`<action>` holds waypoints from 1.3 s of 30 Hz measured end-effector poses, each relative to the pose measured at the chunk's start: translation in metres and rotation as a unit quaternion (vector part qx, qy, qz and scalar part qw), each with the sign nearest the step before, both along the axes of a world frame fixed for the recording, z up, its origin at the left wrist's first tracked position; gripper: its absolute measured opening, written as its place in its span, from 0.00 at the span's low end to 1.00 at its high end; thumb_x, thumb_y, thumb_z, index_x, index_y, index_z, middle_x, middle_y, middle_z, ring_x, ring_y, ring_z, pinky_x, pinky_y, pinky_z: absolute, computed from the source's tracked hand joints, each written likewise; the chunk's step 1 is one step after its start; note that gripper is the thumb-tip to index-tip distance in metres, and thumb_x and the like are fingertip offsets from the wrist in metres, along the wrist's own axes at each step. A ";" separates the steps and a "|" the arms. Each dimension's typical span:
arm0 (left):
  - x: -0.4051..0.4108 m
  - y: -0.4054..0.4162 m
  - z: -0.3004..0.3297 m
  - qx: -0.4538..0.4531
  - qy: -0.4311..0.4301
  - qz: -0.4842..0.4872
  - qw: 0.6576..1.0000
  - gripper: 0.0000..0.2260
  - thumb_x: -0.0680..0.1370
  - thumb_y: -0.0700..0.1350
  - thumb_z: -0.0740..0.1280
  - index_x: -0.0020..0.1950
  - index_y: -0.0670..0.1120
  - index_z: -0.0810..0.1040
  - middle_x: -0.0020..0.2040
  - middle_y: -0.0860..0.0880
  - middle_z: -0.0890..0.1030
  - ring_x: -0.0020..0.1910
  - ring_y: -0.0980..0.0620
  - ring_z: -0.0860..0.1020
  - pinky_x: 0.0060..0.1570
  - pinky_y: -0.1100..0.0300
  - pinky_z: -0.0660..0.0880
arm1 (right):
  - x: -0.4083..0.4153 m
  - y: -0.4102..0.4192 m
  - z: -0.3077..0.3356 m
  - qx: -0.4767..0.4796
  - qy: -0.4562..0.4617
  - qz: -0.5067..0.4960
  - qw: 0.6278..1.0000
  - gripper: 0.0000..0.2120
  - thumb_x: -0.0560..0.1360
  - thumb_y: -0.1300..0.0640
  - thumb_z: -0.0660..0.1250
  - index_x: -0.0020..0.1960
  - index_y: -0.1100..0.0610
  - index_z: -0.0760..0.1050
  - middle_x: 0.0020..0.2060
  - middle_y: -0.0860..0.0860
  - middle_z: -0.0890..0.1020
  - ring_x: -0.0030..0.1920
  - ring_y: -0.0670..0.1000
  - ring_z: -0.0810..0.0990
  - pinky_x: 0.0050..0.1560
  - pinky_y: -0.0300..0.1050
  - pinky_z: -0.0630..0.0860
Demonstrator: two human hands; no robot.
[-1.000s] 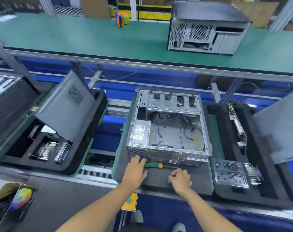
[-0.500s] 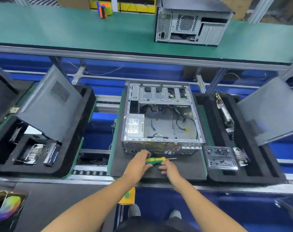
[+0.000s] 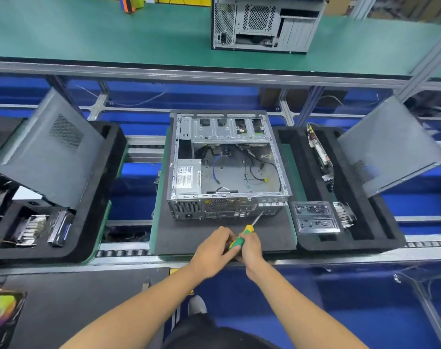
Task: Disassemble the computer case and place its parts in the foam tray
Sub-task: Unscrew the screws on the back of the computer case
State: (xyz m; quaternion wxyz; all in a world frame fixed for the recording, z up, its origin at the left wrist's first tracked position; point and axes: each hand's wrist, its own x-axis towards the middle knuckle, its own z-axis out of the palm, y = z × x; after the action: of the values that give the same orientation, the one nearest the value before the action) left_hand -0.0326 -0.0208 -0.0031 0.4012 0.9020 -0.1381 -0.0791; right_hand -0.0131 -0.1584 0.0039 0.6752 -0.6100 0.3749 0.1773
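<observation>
An open computer case lies on a black pad, with its power supply and loose cables still inside. Just in front of the case, my right hand grips the green-and-yellow handle of a screwdriver. The tool's metal tip points up at the lower right of the case's rear panel. My left hand holds the butt end of the same handle. To the right sits a black foam tray with a circuit card, a clear plastic pack and a side panel.
A second foam tray on the left holds a grey side panel, a drive and other parts. Another computer case stands on the green upper shelf. A colourful box sits at the lower left. Roller conveyor rails run beneath the trays.
The screwdriver went from lying flat under my left hand to being lifted; both hands now hold its handle and its tip is swung up toward the case's rear panel. My view tilted further down.
</observation>
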 end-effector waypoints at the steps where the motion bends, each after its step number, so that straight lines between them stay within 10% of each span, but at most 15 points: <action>1: 0.000 0.000 0.001 -0.005 -0.008 0.005 1.000 0.09 0.82 0.59 0.62 0.54 0.55 0.70 0.49 0.58 0.71 0.46 0.57 0.72 0.44 0.59 0.73 | -0.002 -0.002 0.000 -0.011 -0.009 0.008 1.000 0.03 0.81 0.61 0.57 0.51 0.59 0.69 0.43 0.58 0.76 0.43 0.55 0.75 0.45 0.51 0.75; 8: 0.010 -0.009 0.024 -0.139 0.094 0.120 0.978 0.06 0.84 0.50 0.65 0.53 0.48 0.76 0.49 0.50 0.81 0.48 0.50 0.79 0.51 0.54 0.76 | -0.031 -0.013 0.010 -0.009 -0.049 0.039 0.998 0.06 0.84 0.56 0.57 0.51 0.57 0.69 0.38 0.56 0.76 0.31 0.50 0.76 0.28 0.44 0.74; 19: 0.027 -0.039 0.068 -0.377 0.275 0.226 0.855 0.11 0.82 0.39 0.67 0.64 0.42 0.74 0.56 0.37 0.84 0.50 0.44 0.84 0.56 0.44 0.77 | -0.039 -0.003 0.033 -0.011 -0.119 0.100 0.988 0.10 0.82 0.57 0.59 0.42 0.54 0.68 0.30 0.51 0.77 0.24 0.49 0.69 0.24 0.38 0.63; 39: 0.032 -0.038 0.071 -0.367 0.240 0.213 0.873 0.16 0.83 0.37 0.66 0.71 0.45 0.72 0.51 0.44 0.86 0.45 0.49 0.86 0.38 0.59 0.81 | -0.035 -0.004 0.043 -0.025 -0.128 0.112 0.985 0.09 0.83 0.57 0.57 0.44 0.55 0.68 0.31 0.52 0.78 0.24 0.49 0.70 0.24 0.38 0.65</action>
State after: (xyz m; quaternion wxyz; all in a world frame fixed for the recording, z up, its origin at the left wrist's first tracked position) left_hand -0.0004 -0.0586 0.0676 0.7315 0.6505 0.1392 -0.1494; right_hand -0.0478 -0.1626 0.0466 0.6778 -0.6825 0.2196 0.1627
